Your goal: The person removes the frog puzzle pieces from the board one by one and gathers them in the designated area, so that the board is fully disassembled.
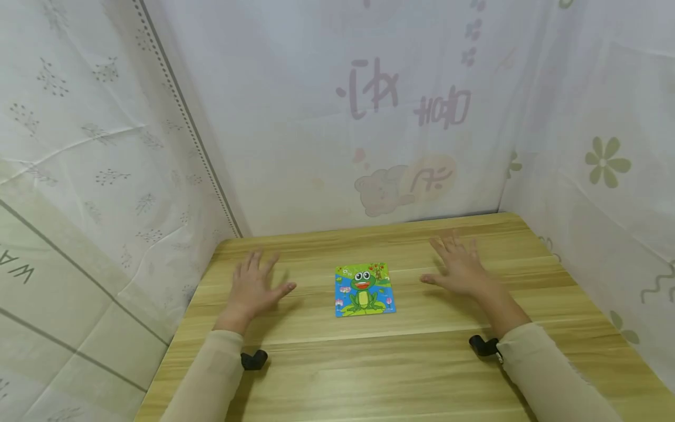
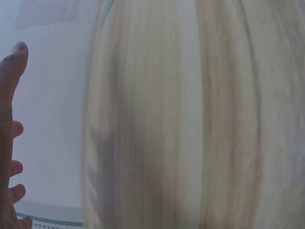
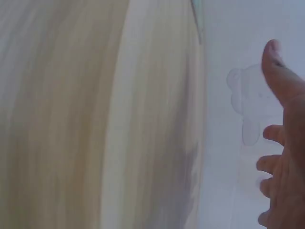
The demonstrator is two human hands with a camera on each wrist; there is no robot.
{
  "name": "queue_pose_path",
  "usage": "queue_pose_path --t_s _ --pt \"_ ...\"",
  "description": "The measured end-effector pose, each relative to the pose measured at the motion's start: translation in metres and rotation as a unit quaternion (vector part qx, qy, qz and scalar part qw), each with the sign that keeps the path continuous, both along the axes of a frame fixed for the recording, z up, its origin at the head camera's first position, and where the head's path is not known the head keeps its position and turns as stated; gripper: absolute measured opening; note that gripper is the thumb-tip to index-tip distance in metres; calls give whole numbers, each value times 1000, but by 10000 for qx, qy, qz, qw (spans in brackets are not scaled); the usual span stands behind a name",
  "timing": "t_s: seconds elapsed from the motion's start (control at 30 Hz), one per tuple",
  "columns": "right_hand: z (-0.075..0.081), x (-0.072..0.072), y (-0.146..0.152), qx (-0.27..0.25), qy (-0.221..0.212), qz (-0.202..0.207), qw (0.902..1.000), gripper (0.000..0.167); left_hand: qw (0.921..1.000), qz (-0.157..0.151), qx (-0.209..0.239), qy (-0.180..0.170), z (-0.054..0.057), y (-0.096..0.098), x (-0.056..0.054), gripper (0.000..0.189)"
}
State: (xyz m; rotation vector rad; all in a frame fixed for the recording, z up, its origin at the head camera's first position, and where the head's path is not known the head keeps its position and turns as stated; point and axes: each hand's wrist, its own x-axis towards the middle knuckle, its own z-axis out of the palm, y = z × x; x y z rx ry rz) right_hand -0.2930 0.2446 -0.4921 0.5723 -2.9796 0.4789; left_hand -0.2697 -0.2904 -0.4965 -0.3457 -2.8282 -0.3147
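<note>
A square frog picture (image 1: 364,291), with a green frog on a blue and green background, lies flat near the middle of the wooden table (image 1: 379,369). To its left my left hand (image 1: 255,287) is held over the table with fingers spread and thumb toward the picture. My right hand (image 1: 461,269) is on the other side, also spread, its thumb pointing inward. Neither hand touches the picture or holds anything. Both wrist views show the thumb and fingers extended, with a shadow on the wood; just a sliver of the picture's edge shows at the top of each.
Behind the table hangs a pale printed curtain (image 1: 295,146) with a bear and lettering. Patterned cloth (image 1: 95,176) closes the left side, and flowered cloth (image 1: 606,223) the right. A black wrist mount (image 1: 255,360) juts from the left sleeve, another (image 1: 482,346) from the right.
</note>
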Motion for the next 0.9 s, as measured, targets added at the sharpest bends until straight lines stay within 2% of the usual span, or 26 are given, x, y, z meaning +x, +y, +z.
queue_pose_path --t_s 0.23,0.43,0.67,0.77,0.9 --pt "-7 -1 -18 -686 -544 365 9955 92 9982 -160 470 -341 -7 10 2 92" --pt "-15 -2 -34 -1027 -797 602 9897 84 9964 -374 583 -493 -12 20 4 82" --pt "-19 -2 -51 -1182 -1086 667 9848 79 9919 -498 817 -838 -20 40 7 69" --pt "-17 0 -59 -1224 -1241 697 9822 77 9897 -511 950 -945 -22 51 9 60" --pt "-14 4 -68 -1381 -1392 804 9773 74 9836 -677 1231 -1135 -22 67 13 52"
